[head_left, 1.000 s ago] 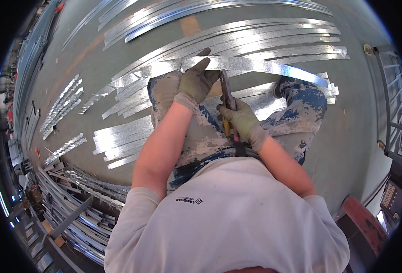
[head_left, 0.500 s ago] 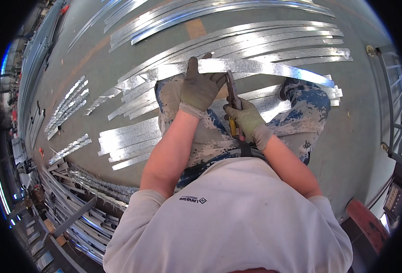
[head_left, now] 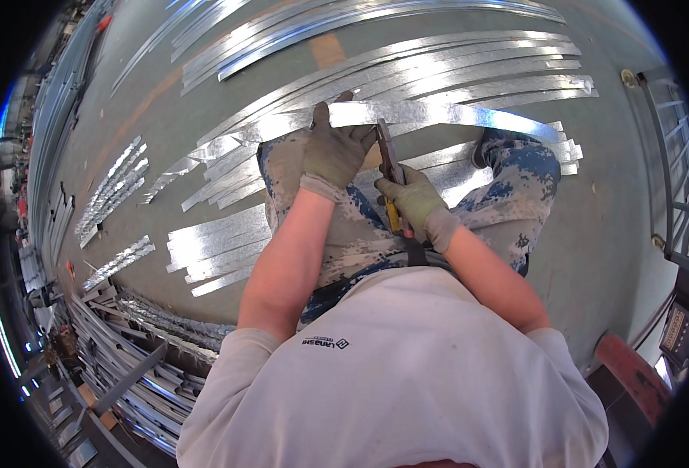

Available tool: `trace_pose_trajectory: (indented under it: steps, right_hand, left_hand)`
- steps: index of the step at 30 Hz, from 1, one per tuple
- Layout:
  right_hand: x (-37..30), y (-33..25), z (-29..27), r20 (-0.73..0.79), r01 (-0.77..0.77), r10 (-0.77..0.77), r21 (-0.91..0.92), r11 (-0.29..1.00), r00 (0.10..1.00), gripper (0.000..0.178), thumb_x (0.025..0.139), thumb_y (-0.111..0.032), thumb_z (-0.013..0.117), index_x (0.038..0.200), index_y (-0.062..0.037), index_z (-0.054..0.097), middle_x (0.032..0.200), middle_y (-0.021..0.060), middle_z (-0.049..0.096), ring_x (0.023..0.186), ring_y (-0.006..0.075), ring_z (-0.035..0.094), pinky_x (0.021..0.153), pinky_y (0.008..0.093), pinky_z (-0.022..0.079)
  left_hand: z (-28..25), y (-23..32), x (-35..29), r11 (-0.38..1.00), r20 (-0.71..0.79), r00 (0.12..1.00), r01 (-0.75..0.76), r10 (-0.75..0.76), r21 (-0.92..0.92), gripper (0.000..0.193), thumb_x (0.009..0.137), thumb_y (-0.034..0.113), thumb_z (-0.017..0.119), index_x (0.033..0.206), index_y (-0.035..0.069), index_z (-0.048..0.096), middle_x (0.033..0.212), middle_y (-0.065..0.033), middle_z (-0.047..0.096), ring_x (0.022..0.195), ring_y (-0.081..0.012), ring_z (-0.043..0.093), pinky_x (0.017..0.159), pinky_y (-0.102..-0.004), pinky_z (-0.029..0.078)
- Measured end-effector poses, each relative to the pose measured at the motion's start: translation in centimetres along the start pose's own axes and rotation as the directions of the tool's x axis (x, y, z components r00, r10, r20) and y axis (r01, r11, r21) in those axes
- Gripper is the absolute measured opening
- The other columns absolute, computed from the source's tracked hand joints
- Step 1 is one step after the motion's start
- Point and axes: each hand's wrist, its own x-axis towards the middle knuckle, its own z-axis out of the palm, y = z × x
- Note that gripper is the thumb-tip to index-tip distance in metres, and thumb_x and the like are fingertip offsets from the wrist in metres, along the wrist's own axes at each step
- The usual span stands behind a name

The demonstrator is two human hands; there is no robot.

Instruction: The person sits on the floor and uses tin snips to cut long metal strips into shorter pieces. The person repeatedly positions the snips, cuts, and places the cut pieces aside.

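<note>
A long shiny sheet-metal strip [head_left: 438, 114] lies crosswise in front of me, over my knees. My left hand [head_left: 332, 156], in a grey-green work glove, grips it left of its middle, one finger over the strip's face and others behind or under it. My gloved right hand [head_left: 416, 196] is closed round the handles of metal-cutting snips [head_left: 388, 150] with yellow and reddish grips. Their dark jaws point up to the strip's near edge, just right of my left fingers. Whether the blades touch the metal I cannot tell.
Rows of flat metal strips [head_left: 407, 66] cover the floor ahead; more strips [head_left: 208, 246] lie left of my legs. Notched pieces [head_left: 114, 187] sit farther left. Long metal profiles [head_left: 126, 390] are stacked at lower left. A metal rack [head_left: 672, 164] and a red cylinder [head_left: 633, 374] stand right.
Both hands, the snips and the strip appear slightly farther left, along with the whole scene. My left hand's grip on the strip and my right hand's on the snips look unchanged.
</note>
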Motion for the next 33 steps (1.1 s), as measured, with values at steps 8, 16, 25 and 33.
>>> trace_pose_trajectory:
  steps: [8,16,25,33]
  right_hand:
    - [-1.9,-1.3,0.5,-0.029,-0.038,0.039,0.041,0.998,0.999,0.042,0.105,-0.027,0.074,0.139,-0.0025,0.067,0.093,0.0071,0.071,0.080,0.0173,0.065,0.073,0.0359,0.055]
    - [-1.3,0.2,0.7,-0.009,-0.052,0.052,0.060,0.997,0.999,0.051,0.107,-0.038,0.073,0.144,-0.0046,0.064,0.102,0.0117,0.075,0.044,0.0165,0.054,0.039,0.0323,0.044]
    - [-1.9,-0.8,0.7,-0.016,-0.053,0.054,0.061,0.997,0.998,0.046,0.109,-0.040,0.071,0.139,-0.0061,0.065,0.091,0.0076,0.071,0.042,0.0163,0.053,0.036,0.0330,0.041]
    - [-1.2,0.1,1.0,-0.059,-0.023,0.024,0.019,1.000,0.998,0.047,0.110,-0.041,0.070,0.141,-0.0060,0.064,0.093,0.0072,0.072,0.045,0.0161,0.055,0.037,0.0331,0.041]
  left_hand:
    - [-0.4,0.0,0.9,0.999,-0.040,0.999,0.031,-0.032,-0.016,0.063,0.115,0.057,0.053,0.150,0.005,0.061,0.158,-0.0210,0.057,0.149,-0.0423,0.050,0.133,-0.0591,0.034]
    - [-0.9,0.2,1.5,1.000,-0.033,0.999,0.016,-0.016,0.004,0.050,0.115,0.041,0.057,0.144,0.001,0.062,0.147,-0.0226,0.063,0.141,-0.0417,0.060,0.126,-0.0626,0.045]
    - [-0.3,0.3,1.4,0.999,-0.013,1.000,-0.023,0.023,0.038,0.045,0.115,0.034,0.056,0.143,-0.001,0.061,0.145,-0.0243,0.064,0.138,-0.0427,0.064,0.120,-0.0632,0.053]
    - [-1.0,0.2,1.7,0.998,0.019,0.999,-0.036,0.035,0.049,0.044,0.115,0.032,0.057,0.143,-0.002,0.060,0.144,-0.0256,0.065,0.137,-0.0450,0.065,0.118,-0.0653,0.054]
